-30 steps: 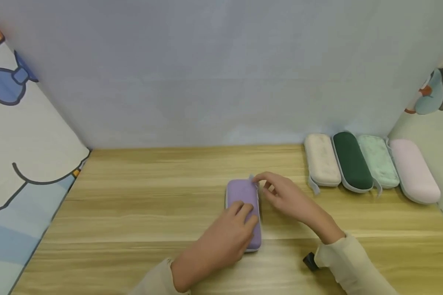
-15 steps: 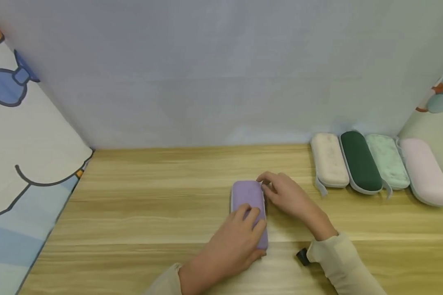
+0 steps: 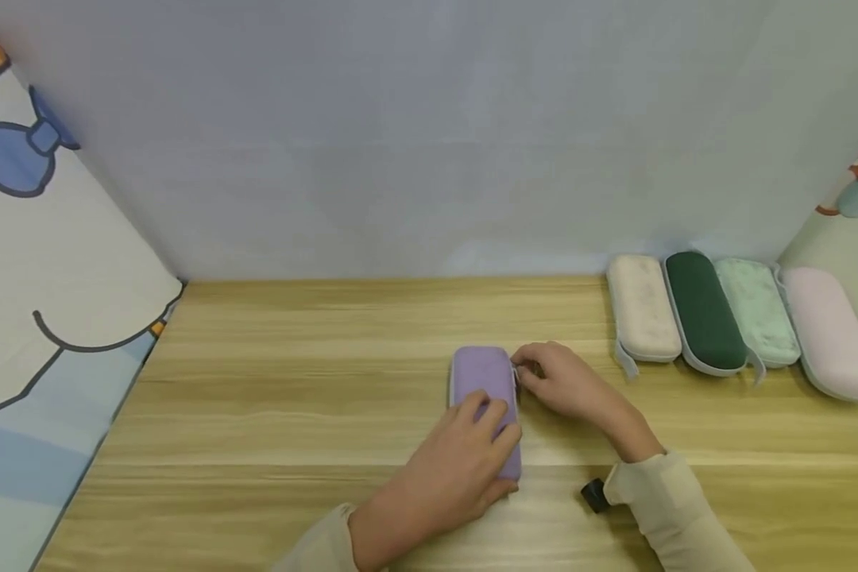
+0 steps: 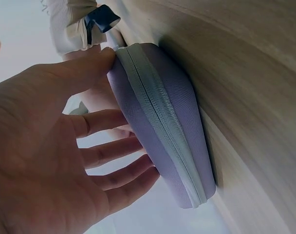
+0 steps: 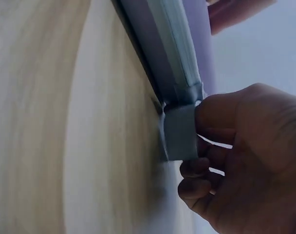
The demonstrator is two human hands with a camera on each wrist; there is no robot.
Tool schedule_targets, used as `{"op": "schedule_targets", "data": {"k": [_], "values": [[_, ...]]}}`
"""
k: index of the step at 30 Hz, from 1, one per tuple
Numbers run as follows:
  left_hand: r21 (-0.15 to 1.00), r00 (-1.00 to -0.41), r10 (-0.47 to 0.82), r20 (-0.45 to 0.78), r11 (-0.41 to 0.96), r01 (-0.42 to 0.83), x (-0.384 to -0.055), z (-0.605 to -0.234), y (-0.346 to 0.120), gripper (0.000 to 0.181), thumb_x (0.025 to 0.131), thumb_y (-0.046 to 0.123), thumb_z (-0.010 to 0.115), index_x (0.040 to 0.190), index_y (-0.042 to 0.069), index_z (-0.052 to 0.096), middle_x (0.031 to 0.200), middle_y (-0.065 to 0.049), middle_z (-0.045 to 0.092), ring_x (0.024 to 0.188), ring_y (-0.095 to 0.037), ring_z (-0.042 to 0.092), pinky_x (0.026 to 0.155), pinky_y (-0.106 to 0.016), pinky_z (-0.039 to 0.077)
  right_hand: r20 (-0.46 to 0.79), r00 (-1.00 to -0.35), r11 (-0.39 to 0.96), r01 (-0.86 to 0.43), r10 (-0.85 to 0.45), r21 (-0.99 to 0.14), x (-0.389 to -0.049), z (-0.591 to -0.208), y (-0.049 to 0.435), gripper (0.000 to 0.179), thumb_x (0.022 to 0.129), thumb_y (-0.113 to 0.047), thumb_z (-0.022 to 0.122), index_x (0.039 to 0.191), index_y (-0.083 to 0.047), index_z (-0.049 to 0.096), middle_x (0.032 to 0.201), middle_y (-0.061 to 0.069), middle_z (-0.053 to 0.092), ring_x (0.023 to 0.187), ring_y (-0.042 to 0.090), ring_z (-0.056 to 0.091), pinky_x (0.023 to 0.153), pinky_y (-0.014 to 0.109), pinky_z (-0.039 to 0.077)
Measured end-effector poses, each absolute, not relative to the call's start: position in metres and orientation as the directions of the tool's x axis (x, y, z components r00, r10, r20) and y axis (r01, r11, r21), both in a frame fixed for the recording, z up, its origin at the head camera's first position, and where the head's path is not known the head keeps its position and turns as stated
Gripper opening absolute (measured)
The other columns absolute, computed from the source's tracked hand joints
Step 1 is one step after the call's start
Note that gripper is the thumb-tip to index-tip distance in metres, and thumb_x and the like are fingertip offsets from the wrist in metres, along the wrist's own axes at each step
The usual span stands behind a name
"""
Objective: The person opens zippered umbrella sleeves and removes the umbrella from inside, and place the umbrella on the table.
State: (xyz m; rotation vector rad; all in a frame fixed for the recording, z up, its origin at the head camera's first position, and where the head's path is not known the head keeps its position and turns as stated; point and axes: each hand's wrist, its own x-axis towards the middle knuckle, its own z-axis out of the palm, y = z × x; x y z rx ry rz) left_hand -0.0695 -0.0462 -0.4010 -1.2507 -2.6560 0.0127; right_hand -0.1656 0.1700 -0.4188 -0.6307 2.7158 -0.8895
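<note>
A purple zip case [image 3: 482, 372] with a pale grey zipper band lies flat on the wooden table, its long side pointing away from me. My left hand [image 3: 450, 469] holds it down, fingertips on the lid and thumb at the near end; the left wrist view shows the zipper band [image 4: 155, 114] closed along that side. At the far right corner my right hand [image 3: 565, 381] pinches the zipper's grey fabric pull tab [image 5: 181, 132] between thumb and fingers. Part of the lid is hidden beneath the left hand.
To the right stand several more zip cases in a row: cream [image 3: 643, 310], dark green [image 3: 706, 314], mottled mint [image 3: 758, 314] and pale pink [image 3: 832, 334]. A grey backdrop [image 3: 400, 143] closes off the table's far edge. A small black object [image 3: 595, 496] sits at the right cuff.
My right hand has moved the pull tab round the far right corner and slightly toward me along the right side. The left hand stays on the case; the view has shifted a little.
</note>
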Motion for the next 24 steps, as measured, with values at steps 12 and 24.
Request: {"op": "schedule_targets", "data": {"k": [12, 24], "values": [[-0.065, -0.612, 0.766, 0.197, 0.633, 0.772, -0.068, -0.403, -0.047, 0.046, 0.091, 0.058, 0.074, 0.113, 0.019, 0.06, 0.121, -0.002, 0.058, 0.115, -0.023, 0.054, 0.094, -0.036, 0.056, 0.013, -0.902, 0.713, -0.351, -0.432, -0.606, -0.167, -0.425, 0.175, 0.015, 0.1, -0.002, 0.064, 0.106, -0.009, 0.076, 0.102, 0.005, 0.074, 0.089, 0.016, 0.065, 0.079, 0.036, 0.053], [-0.043, -0.608, 0.77, 0.195, 0.625, 0.779, -0.069, -0.402, -0.049, 0.041, 0.092, 0.055, 0.073, 0.113, 0.022, 0.061, 0.122, 0.0, 0.057, 0.113, -0.02, 0.053, 0.091, -0.034, 0.055, 0.02, -0.934, 0.791, -0.315, -0.358, -0.524, -0.179, -0.416, 0.163, 0.009, 0.099, -0.016, 0.071, 0.101, -0.016, 0.08, 0.09, 0.001, 0.077, 0.068, 0.012, 0.057, 0.064, 0.031, 0.046]]}}
